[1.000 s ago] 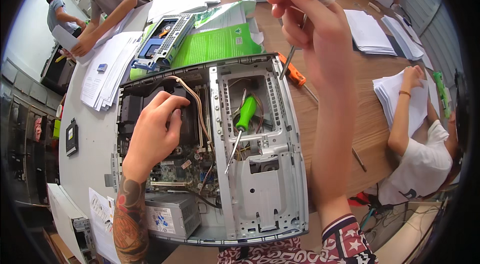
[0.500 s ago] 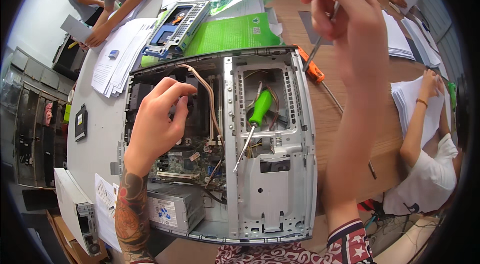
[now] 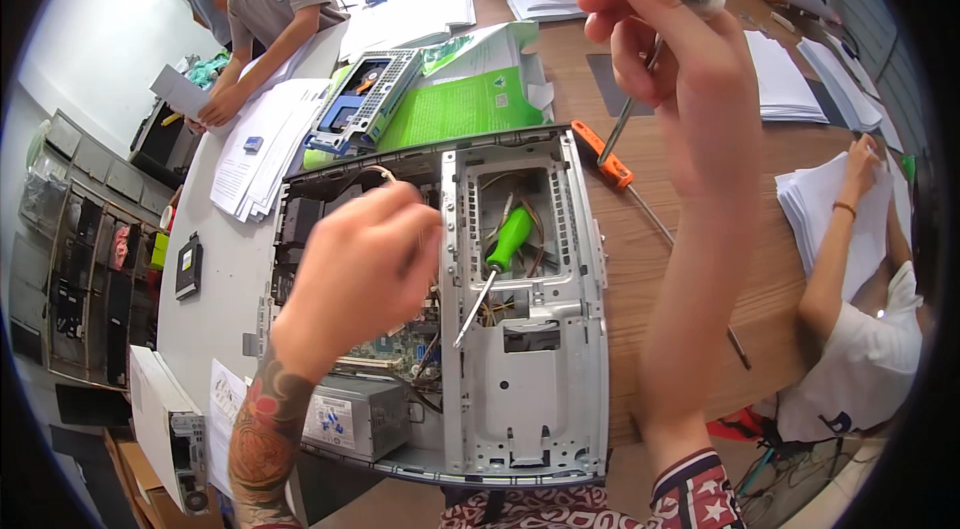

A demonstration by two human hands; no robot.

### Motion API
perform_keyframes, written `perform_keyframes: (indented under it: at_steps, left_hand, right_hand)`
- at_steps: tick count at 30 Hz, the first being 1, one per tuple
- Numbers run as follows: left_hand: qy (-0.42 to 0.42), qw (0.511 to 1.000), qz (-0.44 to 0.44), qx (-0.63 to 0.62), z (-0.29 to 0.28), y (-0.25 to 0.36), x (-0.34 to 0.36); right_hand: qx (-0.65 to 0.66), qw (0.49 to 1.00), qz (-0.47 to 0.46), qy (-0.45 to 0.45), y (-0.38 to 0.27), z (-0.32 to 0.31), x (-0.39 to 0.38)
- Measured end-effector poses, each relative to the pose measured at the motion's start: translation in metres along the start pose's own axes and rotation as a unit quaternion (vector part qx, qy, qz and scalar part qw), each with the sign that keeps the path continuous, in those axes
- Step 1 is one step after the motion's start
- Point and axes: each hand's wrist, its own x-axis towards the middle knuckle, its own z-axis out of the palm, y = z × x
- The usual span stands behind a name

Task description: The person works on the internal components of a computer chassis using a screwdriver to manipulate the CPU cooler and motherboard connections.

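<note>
An opened desktop computer case [image 3: 595, 369] lies in front of me, its metal frame on the right and its circuit board [image 3: 400, 349] partly covered on the left. My left hand [image 3: 365, 274], blurred, hovers over the board beside the frame's centre rail, with fingers curled and their tips hidden. Raised at the upper right, my right hand [image 3: 690, 69] grips a screwdriver [image 3: 628, 114] with a clear, yellow-banded handle, its shaft slanting down towards the case's far right corner. A green-handled screwdriver [image 3: 512, 237] rests across the metal frame. An orange-handled screwdriver [image 3: 605, 157] lies on the table just right of the case.
Behind the case are a blue-and-silver drive cage [image 3: 365, 99] and a green sheet [image 3: 450, 109]. Paper stacks [image 3: 265, 144] line both sides. A small black drive [image 3: 188, 267] sits at left, above a white computer case [image 3: 165, 419]. Several people handle papers around the table.
My left hand has moved right, from above the board to the centre rail, and its fingers have curled in. The right hand still holds the screwdriver up. The view has shifted slightly.
</note>
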Motion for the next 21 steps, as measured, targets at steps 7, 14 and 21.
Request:
perform_keyframes:
  at_steps: [7,14,21]
  left_hand:
    - [-0.209,0.943,0.119,0.230,0.072,0.035,0.052]
    - [-0.201,0.974,-0.010,0.100,0.087,0.035,0.061]
    - [-0.168,0.973,-0.156,-0.020,0.012,0.053,0.051]
  right_hand:
    - [0.036,0.999,0.004,-0.002,-0.013,-0.017,-0.002]
    - [0.102,0.990,-0.010,0.098,-0.027,-0.024,-0.006]
    - [-0.055,0.998,-0.021,0.022,0.011,-0.010,-0.001]
